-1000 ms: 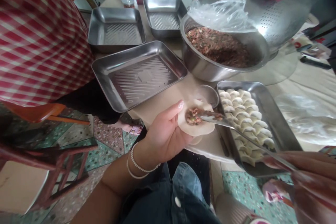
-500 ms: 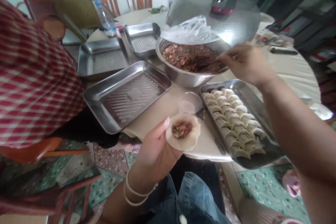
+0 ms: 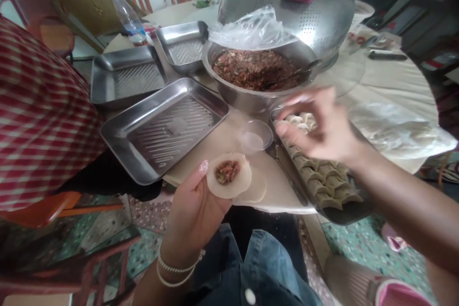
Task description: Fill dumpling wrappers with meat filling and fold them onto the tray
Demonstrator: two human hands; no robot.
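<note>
My left hand (image 3: 201, 205) holds a round dumpling wrapper (image 3: 239, 179) with a mound of meat filling (image 3: 227, 172) on it. Behind it, another wrapper (image 3: 256, 190) lies on the table's edge. My right hand (image 3: 319, 126), slightly blurred, is in the air with thumb and fingers apart and nothing between them. Beneath that hand, rows of folded dumplings (image 3: 332, 181) fill much of a metal tray (image 3: 346, 217). A steel bowl (image 3: 247, 98) of minced filling stands beyond, a utensil (image 3: 297, 72) resting in it against the rim.
Metal trays (image 3: 165, 129) stand on the left. A small clear dish (image 3: 256, 135) and a thin stick-like tool (image 3: 292, 177) lie in front of the bowl. A large lid (image 3: 322, 9) leans behind it. A plastic bag (image 3: 401, 129) lies right. A person in a checked shirt (image 3: 39, 119) is at left.
My right hand has let go of the utensil in the bowl and moved toward me over the dumplings. My left hand with the filled wrapper has shifted slightly left in view.
</note>
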